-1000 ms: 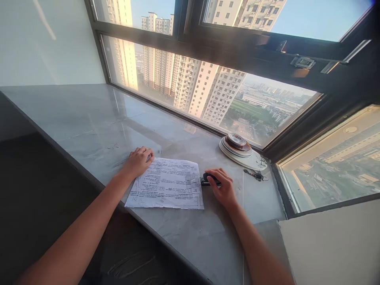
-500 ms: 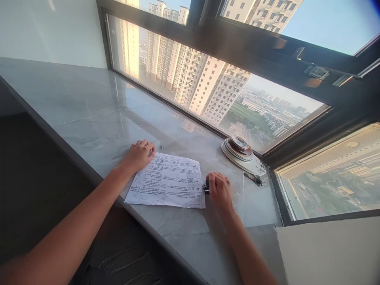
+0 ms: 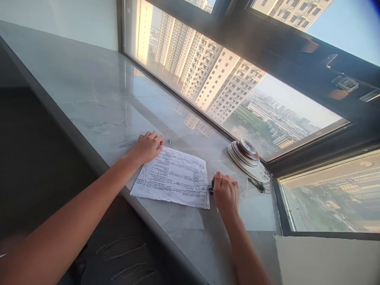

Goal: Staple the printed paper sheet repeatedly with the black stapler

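Note:
Printed sheets of paper (image 3: 175, 180) lie flat on the grey stone sill, covered in dark text. My left hand (image 3: 150, 145) rests at their upper left corner, with its fingers curled over the edge. At the right edge, my right hand (image 3: 226, 190) is wrapped round a small black stapler (image 3: 211, 187), whose front end meets the paper; most of it is hidden by the fingers. Just beyond my left hand sits a tiny metallic piece (image 3: 170, 141), perhaps staples.
A stack of white plates with a brown-rimmed round item (image 3: 247, 149) stands by the window at the right. Keys (image 3: 259, 185) lie beside it. Small dark bits (image 3: 121, 124) are scattered on the sill (image 3: 89, 85) at the left.
The view has shifted, so the paper and both hands appear slightly farther right. My left hand still rests on the corner, and my right hand still holds the stapler at the paper's edge.

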The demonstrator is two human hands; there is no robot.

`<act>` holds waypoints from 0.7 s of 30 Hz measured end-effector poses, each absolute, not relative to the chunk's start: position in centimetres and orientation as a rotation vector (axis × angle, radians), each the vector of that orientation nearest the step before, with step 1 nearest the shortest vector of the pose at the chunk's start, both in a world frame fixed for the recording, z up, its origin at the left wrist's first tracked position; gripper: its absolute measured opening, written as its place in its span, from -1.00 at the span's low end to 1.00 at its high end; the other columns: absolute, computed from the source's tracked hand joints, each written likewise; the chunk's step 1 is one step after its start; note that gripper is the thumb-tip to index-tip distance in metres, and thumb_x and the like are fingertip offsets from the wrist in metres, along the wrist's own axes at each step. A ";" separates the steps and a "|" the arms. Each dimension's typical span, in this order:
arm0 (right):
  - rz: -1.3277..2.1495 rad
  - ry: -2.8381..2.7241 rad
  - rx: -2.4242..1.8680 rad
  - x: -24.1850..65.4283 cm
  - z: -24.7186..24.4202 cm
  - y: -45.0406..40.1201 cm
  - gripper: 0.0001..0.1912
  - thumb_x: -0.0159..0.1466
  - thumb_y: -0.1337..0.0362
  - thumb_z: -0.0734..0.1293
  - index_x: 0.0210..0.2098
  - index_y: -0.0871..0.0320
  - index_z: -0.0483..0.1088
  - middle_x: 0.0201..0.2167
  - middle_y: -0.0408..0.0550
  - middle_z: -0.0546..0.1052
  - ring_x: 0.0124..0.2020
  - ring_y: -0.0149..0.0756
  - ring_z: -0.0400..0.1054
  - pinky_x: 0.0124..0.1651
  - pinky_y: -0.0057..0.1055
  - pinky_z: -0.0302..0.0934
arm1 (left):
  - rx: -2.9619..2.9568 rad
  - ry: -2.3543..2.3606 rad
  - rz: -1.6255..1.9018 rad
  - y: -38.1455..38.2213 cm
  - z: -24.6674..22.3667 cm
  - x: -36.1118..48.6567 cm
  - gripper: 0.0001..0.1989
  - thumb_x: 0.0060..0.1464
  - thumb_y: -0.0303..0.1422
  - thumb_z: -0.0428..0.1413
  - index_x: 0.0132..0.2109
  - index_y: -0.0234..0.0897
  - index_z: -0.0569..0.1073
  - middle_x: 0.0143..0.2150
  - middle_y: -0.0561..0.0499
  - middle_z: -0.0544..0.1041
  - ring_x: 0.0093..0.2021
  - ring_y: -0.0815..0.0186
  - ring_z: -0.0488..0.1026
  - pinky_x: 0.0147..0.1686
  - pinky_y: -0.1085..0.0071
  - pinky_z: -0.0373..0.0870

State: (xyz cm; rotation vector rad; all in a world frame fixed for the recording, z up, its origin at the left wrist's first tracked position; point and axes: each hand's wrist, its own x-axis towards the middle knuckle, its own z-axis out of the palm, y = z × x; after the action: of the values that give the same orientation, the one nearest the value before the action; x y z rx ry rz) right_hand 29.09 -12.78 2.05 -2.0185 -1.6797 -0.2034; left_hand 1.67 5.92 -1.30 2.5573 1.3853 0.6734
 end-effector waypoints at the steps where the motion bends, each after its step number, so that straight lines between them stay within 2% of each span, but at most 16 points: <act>1: -0.212 -1.683 -2.026 29.0 2.0 -12.8 -0.45 0.49 0.16 0.02 -0.62 0.09 0.21 -0.63 -0.01 0.37 -0.51 -0.19 0.24 -0.25 -0.16 0.03 | 2.559 1.388 0.672 5.9 -1.3 1.7 -0.80 0.26 -0.29 -0.06 -0.21 -0.22 0.44 -0.18 -0.13 0.44 -0.11 0.09 0.37 -0.04 0.11 0.30; 15: -0.303 -1.737 -1.949 28.9 1.6 -12.9 -0.47 0.49 0.14 0.05 -0.61 0.08 0.17 -0.63 0.00 0.38 -0.48 -0.19 0.21 -0.27 -0.18 -0.02 | 2.514 1.380 0.731 5.6 -1.3 1.8 -0.85 0.24 -0.33 -0.03 -0.23 -0.23 0.42 -0.19 -0.10 0.42 -0.07 0.08 0.35 0.03 0.08 0.25; 21: -0.337 -1.794 -2.154 28.5 2.0 -12.9 -0.61 0.49 0.20 0.03 -0.43 0.11 0.26 -0.43 -0.01 0.43 -0.33 -0.17 0.25 -0.21 -0.21 -0.07 | 2.523 1.418 0.706 5.5 -1.3 2.0 -0.85 0.25 -0.35 -0.03 -0.22 -0.24 0.42 -0.18 -0.11 0.43 -0.07 0.09 0.36 0.02 0.08 0.25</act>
State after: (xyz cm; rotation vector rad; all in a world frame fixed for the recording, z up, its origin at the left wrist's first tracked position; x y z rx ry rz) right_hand 28.51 -12.93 1.98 -2.1538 -1.7943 -0.3366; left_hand 1.96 5.55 -1.25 2.5225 1.4176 0.7055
